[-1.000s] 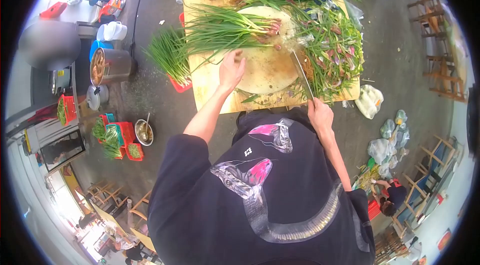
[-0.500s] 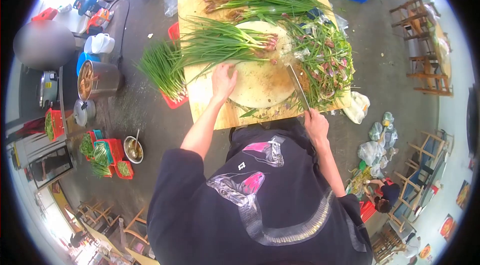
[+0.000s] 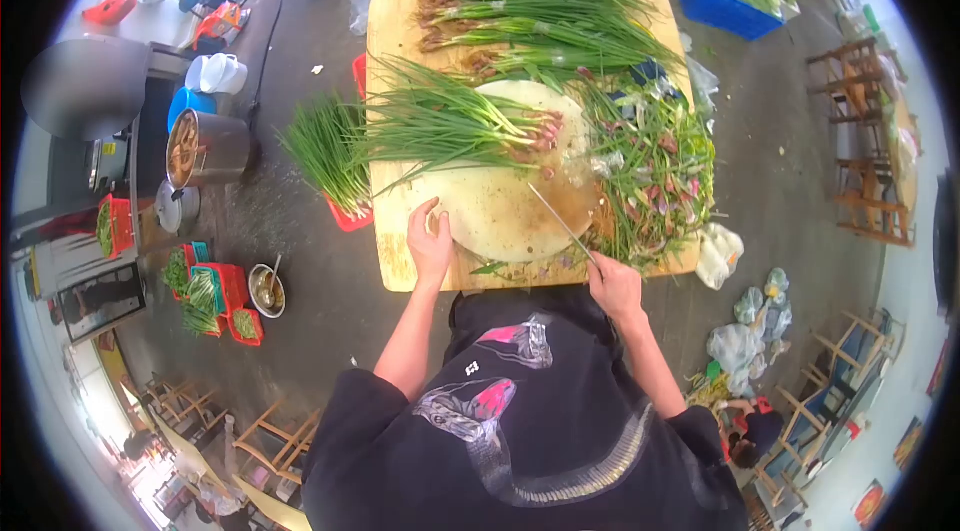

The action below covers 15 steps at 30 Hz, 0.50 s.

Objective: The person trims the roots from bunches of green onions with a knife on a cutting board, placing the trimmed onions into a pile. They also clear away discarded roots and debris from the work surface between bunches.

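My right hand [image 3: 614, 287] grips a knife [image 3: 562, 222] by its handle, the blade slanting up and left over the round cutting board [image 3: 500, 206]. My left hand [image 3: 430, 241] is at the board's lower left side, fingers curved apart with nothing between them. Above it, a bunch of green onions [image 3: 450, 126] lies across the board, reddish bulbs to the right. Several tied bundles [image 3: 560, 16] lie along the far side of the wooden table [image 3: 400, 266]. A heap of trimmings [image 3: 655, 161] covers the right side.
At the table's left, more green onions [image 3: 330, 151] rest over a red crate [image 3: 350, 219]. A large steel pot [image 3: 222, 149] and a bowl [image 3: 267, 291] stand farther left. A blue crate [image 3: 720, 1] is at upper right. Another person [image 3: 755, 431] is at lower right.
My left hand has drawn back from the onions toward the near left side of the board. The knife has swung left and lies at a lower slant. The whole view has shifted slightly.
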Each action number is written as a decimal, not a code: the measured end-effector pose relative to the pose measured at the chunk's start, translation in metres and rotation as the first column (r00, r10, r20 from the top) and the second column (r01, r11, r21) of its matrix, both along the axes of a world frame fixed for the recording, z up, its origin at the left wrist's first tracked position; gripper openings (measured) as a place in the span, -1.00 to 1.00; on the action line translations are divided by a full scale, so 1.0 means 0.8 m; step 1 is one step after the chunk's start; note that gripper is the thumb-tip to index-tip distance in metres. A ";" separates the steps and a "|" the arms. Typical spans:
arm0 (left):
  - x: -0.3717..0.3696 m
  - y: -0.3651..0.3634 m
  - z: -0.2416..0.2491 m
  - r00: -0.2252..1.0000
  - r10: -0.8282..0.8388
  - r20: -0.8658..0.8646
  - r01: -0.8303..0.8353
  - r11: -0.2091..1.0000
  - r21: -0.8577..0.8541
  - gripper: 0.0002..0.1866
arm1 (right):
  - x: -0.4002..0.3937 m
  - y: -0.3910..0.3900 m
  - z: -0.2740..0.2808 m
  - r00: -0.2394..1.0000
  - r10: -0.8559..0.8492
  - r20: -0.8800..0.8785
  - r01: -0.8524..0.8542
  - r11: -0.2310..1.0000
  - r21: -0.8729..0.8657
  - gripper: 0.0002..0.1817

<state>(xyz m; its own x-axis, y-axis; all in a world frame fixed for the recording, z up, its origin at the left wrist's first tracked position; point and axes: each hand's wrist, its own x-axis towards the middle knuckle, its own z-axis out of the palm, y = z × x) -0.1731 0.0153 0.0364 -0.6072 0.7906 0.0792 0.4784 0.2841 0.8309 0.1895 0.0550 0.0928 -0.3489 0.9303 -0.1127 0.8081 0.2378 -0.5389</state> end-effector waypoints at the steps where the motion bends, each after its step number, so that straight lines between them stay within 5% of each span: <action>1: -0.007 0.014 -0.003 1.000 0.021 -0.018 -0.021 1.000 0.015 -0.65 | 0.002 0.004 0.002 1.000 0.011 0.001 -0.011 1.000 -0.018 -0.77; 5: -0.016 0.101 0.021 0.981 0.080 0.175 -0.091 0.994 0.057 -0.63 | 0.010 0.012 0.004 1.000 0.012 0.006 -0.011 0.991 -0.131 -0.76; 10: -0.026 0.235 0.052 0.900 -0.089 0.426 0.035 0.991 0.132 -0.55 | 0.008 0.010 0.001 0.999 0.024 0.047 -0.018 0.993 -0.121 -0.77; 12: -0.031 0.292 0.049 0.829 -0.123 0.546 0.066 0.990 0.123 -0.53 | 0.008 0.009 0.002 0.998 0.029 0.057 -0.022 0.991 -0.131 -0.77; 15: -0.045 0.382 0.029 0.550 -0.013 0.835 -0.025 0.999 0.032 -0.46 | 0.010 0.013 0.003 0.998 0.036 0.047 -0.028 0.986 -0.162 -0.77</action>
